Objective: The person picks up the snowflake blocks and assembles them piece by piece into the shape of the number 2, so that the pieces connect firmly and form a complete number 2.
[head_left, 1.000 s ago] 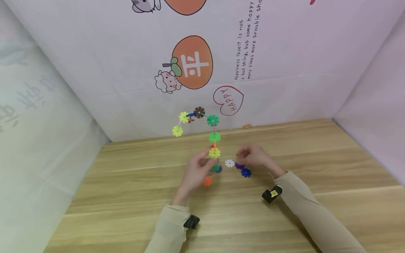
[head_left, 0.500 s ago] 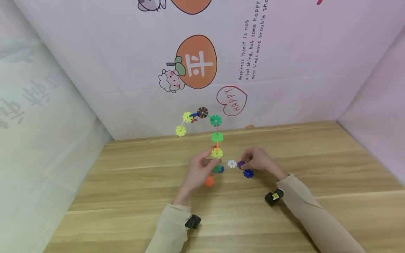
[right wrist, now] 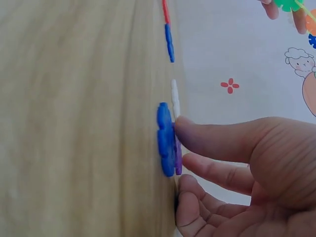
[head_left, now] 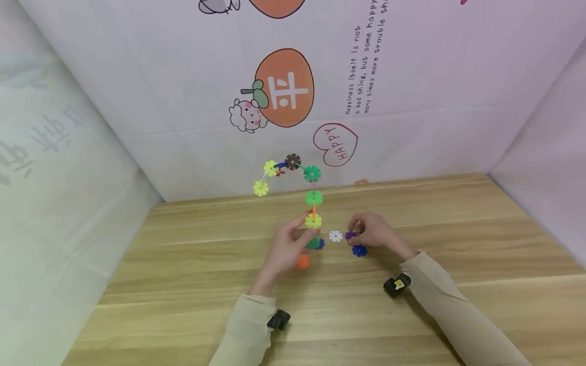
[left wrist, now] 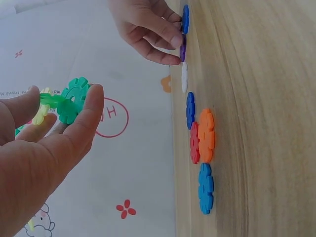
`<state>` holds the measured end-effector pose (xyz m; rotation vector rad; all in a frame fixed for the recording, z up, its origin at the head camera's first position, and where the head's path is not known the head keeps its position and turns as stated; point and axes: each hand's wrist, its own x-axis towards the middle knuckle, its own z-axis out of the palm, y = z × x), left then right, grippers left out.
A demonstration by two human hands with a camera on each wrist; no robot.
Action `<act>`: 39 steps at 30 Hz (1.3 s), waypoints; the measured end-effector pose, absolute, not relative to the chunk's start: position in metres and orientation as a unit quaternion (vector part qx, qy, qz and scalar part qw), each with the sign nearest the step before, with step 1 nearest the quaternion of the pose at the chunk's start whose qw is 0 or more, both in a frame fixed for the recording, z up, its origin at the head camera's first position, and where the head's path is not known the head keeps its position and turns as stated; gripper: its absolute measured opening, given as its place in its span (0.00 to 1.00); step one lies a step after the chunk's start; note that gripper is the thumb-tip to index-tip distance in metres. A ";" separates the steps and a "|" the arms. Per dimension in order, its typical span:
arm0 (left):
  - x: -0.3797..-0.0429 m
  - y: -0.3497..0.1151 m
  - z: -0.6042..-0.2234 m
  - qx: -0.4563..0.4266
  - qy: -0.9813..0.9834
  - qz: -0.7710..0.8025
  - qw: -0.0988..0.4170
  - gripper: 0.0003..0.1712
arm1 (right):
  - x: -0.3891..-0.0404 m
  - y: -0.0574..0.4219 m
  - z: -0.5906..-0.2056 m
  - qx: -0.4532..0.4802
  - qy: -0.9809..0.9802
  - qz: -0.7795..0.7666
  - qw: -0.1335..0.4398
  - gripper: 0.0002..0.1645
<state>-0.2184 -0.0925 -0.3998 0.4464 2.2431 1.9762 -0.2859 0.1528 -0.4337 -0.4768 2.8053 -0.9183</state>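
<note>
My left hand [head_left: 285,247] pinches the lower end of a chain of slotted plastic snowflake discs above the table. In the left wrist view, a green disc [left wrist: 74,100] sits by its fingertips. The chain rises past a yellow disc [head_left: 313,221], then curves left over a brown disc [head_left: 293,162] to a yellow end disc [head_left: 261,188]. My right hand [head_left: 374,231] is at the table, with thumb and fingertips on a purple disc [right wrist: 178,158]. Close beside that are a dark blue disc [head_left: 359,251] and a white disc [head_left: 335,236].
On the wooden table [head_left: 183,284], under my left hand, lie an orange disc [left wrist: 207,136], a red disc [left wrist: 195,142], a blue disc [left wrist: 190,111] and a light blue disc [left wrist: 206,188]. A printed white cloth [head_left: 412,101] stands behind the table, with cloth at both sides.
My right hand has come down slightly and its fingers have reached the purple disc. The left hand keeps its hold on the chain. The head view has shifted a little.
</note>
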 end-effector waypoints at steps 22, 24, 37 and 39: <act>-0.222 -0.093 -0.402 0.130 0.740 0.658 0.060 0.28 | -0.269 0.135 -0.402 -0.265 0.876 -0.403 -0.003 0.04; -0.221 -0.094 -0.402 0.130 0.742 0.655 0.060 0.28 | -0.265 0.131 -0.397 -0.269 0.871 -0.410 -0.007 0.03; -0.211 -0.093 -0.383 0.128 0.745 0.652 0.064 0.27 | -0.251 0.116 -0.379 -0.326 0.838 -0.437 -0.039 0.04; -0.206 -0.092 -0.375 0.127 0.747 0.649 0.064 0.27 | -0.251 0.115 -0.380 -0.334 0.833 -0.440 -0.043 0.05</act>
